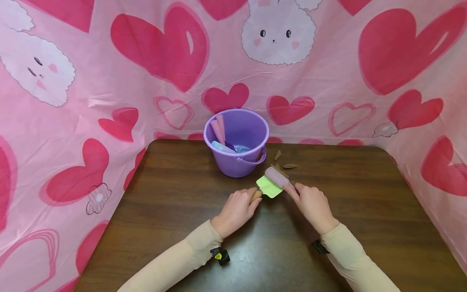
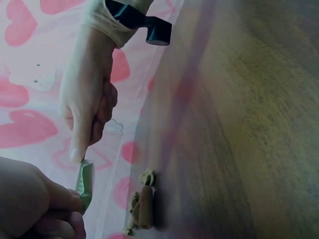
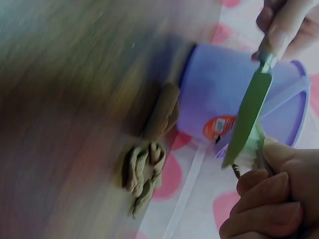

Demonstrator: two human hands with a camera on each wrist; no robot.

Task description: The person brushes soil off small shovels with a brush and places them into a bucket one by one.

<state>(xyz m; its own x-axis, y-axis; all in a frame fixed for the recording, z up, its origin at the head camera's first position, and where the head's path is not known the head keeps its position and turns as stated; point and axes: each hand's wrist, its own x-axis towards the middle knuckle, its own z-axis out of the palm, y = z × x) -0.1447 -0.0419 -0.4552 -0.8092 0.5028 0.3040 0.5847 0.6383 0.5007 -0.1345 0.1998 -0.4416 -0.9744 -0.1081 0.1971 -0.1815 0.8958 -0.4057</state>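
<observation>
My left hand (image 1: 235, 211) grips the wooden handle of a small trowel (image 1: 269, 187) with a flat lime-green blade. In my right hand (image 1: 315, 207) is a brush-like tool (image 1: 276, 176) with a pinkish-grey, textured oblong head; its index finger lies along the handle. The tool's head overlaps the blade's upper right edge in the head view. Just beyond them several brown, clay-like pieces (image 1: 290, 166) lie on the table. The right wrist view shows a thick brown roll (image 3: 162, 112) beside crumpled brown strips (image 3: 142, 172), both below the raised blade.
A purple bucket (image 1: 237, 166) with its handle down stands behind the trowel, at the table's back edge. Inside it are a pink object (image 1: 219, 129) and a light-blue one (image 1: 222, 147). Pink heart-patterned cloth (image 1: 230, 73) surrounds the dark wooden table (image 1: 175, 202) at back and sides.
</observation>
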